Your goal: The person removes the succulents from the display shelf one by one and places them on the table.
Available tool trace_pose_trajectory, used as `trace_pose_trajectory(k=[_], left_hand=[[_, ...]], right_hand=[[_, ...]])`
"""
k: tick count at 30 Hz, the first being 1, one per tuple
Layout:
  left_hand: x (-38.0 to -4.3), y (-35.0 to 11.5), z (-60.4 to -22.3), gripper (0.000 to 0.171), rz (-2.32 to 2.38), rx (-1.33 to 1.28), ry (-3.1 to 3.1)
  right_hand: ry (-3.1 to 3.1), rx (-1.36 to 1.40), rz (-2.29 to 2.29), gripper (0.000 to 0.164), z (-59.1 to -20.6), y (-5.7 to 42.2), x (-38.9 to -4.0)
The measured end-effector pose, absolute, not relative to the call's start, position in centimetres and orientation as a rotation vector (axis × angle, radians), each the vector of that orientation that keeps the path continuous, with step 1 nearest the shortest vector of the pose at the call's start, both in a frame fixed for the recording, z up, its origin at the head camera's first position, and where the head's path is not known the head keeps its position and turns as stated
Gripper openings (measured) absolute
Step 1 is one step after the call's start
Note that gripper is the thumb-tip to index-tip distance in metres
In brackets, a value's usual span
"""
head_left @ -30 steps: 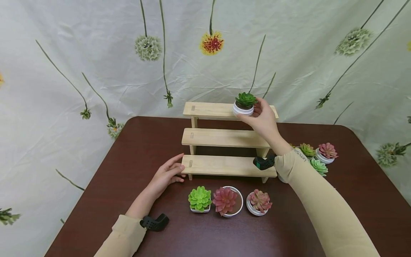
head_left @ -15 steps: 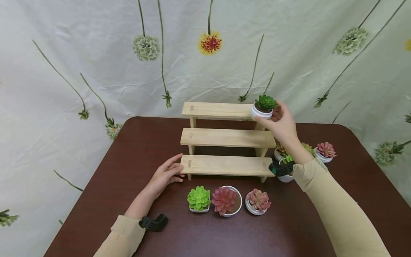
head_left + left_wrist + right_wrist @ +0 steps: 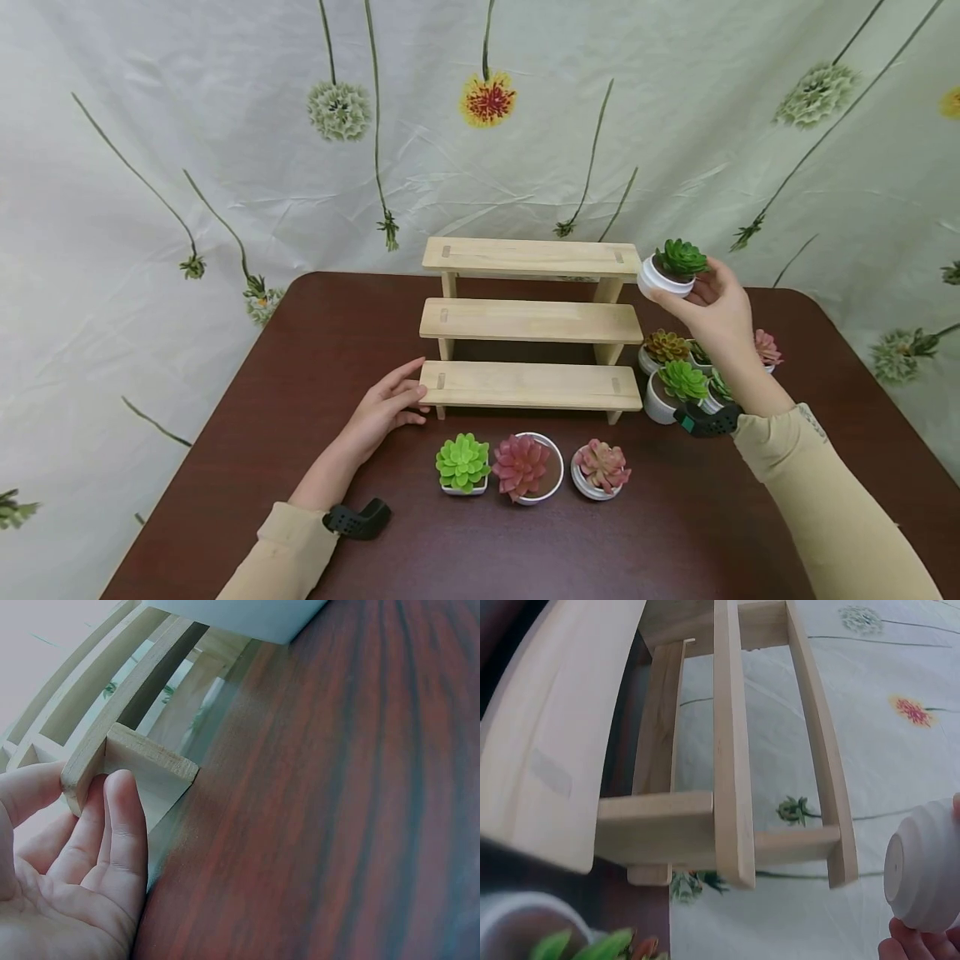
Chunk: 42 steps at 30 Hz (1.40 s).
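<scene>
My right hand (image 3: 712, 304) grips a small white pot with a dark green succulent (image 3: 671, 268) in the air, just right of the top step of a three-step wooden stand (image 3: 528, 321). In the right wrist view the white pot (image 3: 924, 874) shows at the right edge, beside the wooden stand (image 3: 727, 750). My left hand (image 3: 386, 408) rests flat on the brown table (image 3: 300, 367), with its fingers (image 3: 124, 817) touching the left end of the stand's lowest step (image 3: 135, 754).
Three potted succulents stand in front of the stand: light green (image 3: 462, 463), red (image 3: 525, 467), pink (image 3: 600, 469). Several more pots (image 3: 678, 379) cluster on the table to the right of the stand, below my right hand. A flowered cloth (image 3: 480, 125) hangs behind.
My right hand has carried the green succulent pot from the top step out to the right, off the stand and slightly lower. The left hand has stayed put.
</scene>
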State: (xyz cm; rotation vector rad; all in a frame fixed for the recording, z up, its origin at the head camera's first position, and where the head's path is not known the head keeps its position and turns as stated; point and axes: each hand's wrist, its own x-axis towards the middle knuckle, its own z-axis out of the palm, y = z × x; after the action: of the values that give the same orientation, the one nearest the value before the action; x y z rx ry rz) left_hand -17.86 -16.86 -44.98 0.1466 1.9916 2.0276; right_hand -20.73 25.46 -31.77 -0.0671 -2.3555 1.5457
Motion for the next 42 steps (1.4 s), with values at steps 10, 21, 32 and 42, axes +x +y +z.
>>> trace_pose_trajectory(k=[10,21,32,42], left_hand=[[-18.0,-16.9,-45.1,0.057,2.043,0.156,1.978],[-18.1,-16.8,-45.3,0.057,2.04,0.162,1.977],[-18.1,-16.9,-45.2,0.058,2.042,0.164,1.978],[-17.9,-17.0,-45.1,0.058,2.031,0.176,1.979]], right_hand=[[-2.334,-0.181,1.495,0.073,-33.6,29.5,-19.0],[-2.326,-0.358,1.445,0.069,-34.9,32.5,-16.1],[-2.216,-0.424,1.482,0.077,-45.7,43.3,-18.6],[-2.33,-0.67,1.332,0.082,-45.9,43.4,-15.9]])
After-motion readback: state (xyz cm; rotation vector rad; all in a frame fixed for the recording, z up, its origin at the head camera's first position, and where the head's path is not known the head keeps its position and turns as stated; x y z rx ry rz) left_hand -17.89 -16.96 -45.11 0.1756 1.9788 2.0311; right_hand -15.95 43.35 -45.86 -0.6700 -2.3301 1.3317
